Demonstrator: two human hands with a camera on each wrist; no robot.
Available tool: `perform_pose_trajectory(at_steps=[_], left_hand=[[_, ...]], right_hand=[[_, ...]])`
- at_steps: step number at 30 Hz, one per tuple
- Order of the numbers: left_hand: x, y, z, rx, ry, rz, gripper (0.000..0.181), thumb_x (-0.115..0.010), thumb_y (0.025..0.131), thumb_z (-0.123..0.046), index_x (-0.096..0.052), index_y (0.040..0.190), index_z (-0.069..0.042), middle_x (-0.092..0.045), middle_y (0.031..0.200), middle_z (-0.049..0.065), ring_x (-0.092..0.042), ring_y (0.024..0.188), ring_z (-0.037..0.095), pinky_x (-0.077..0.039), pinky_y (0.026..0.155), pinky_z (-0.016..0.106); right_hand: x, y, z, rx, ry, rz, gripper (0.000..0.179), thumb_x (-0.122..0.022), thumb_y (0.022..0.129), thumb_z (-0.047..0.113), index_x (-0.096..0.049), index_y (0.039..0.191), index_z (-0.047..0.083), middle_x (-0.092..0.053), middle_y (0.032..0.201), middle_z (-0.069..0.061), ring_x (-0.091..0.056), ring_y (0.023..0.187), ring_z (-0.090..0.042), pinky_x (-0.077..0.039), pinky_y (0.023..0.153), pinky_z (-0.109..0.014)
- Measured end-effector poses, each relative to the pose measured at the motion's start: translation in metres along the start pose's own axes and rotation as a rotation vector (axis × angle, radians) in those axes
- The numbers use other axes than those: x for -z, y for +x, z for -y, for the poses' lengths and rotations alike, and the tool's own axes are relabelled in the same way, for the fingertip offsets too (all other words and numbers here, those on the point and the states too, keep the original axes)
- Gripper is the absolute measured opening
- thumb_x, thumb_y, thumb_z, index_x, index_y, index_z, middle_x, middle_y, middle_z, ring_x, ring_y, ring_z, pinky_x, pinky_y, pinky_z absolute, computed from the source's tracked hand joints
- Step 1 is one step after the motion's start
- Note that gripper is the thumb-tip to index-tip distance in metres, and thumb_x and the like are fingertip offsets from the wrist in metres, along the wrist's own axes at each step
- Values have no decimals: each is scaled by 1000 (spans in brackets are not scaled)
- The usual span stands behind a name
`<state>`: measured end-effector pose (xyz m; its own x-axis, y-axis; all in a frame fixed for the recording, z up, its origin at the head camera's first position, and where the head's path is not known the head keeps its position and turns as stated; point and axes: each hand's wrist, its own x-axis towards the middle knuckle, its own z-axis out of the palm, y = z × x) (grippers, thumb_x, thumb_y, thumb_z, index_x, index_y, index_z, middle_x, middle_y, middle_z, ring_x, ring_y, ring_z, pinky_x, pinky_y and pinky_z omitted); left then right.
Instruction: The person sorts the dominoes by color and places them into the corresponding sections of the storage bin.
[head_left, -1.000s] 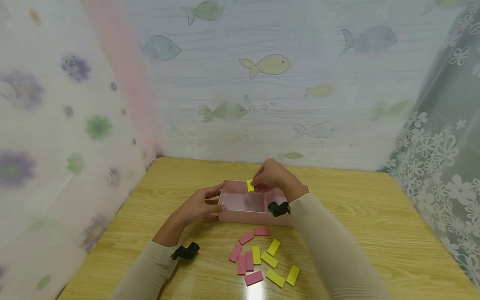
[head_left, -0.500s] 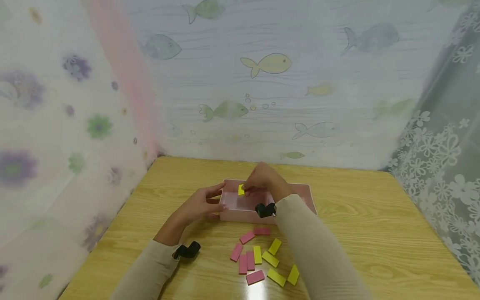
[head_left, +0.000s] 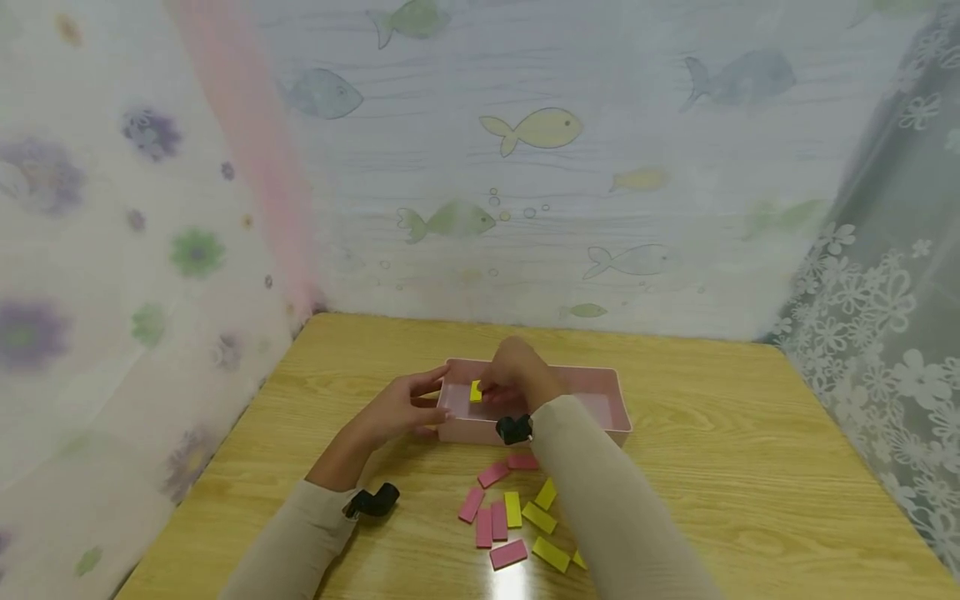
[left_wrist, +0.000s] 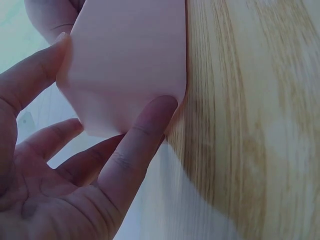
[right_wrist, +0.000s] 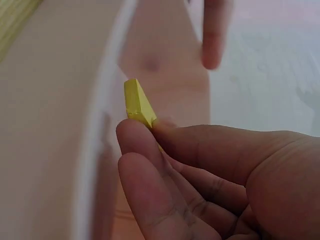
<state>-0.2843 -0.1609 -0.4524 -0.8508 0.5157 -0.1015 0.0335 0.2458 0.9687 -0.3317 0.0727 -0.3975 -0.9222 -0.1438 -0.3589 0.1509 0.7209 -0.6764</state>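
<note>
Cloth (head_left: 697, 167) printed with pale fish hangs at twelve o'clock, behind a wood-grain table (head_left: 750, 450). On that sits a pink box (head_left: 465, 431). At its nine o'clock end the left hand (head_left: 393, 408) is clamped on it, thumb against the near wall, fingers round the end. The right hand (head_left: 517, 371) reaches in from five o'clock, thumb and fingers pinched together on a yellow block (head_left: 476, 391), inside the box toward nine; whether it touches the bottom, I cannot tell. At the box's six o'clock lie six pink blocks (head_left: 508, 554) and five loose yellow blocks (head_left: 551, 554), one partly covered by the right sleeve (head_left: 615, 508).
</note>
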Motion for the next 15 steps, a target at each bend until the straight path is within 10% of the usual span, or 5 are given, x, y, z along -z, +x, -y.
perform_pose_trajectory(at_steps=[15], left_hand=[[1, -2, -2, 12, -17, 1, 88, -80, 93, -21, -29, 165, -25, -36, 165, 18, -44, 146, 41, -63, 87, 48]], right_hand=[[-20, 4, 4, -59, -108, -46, 12, -87, 82, 11, -80, 75, 5, -75, 71, -8, -73, 61, -20, -59, 60, -29]])
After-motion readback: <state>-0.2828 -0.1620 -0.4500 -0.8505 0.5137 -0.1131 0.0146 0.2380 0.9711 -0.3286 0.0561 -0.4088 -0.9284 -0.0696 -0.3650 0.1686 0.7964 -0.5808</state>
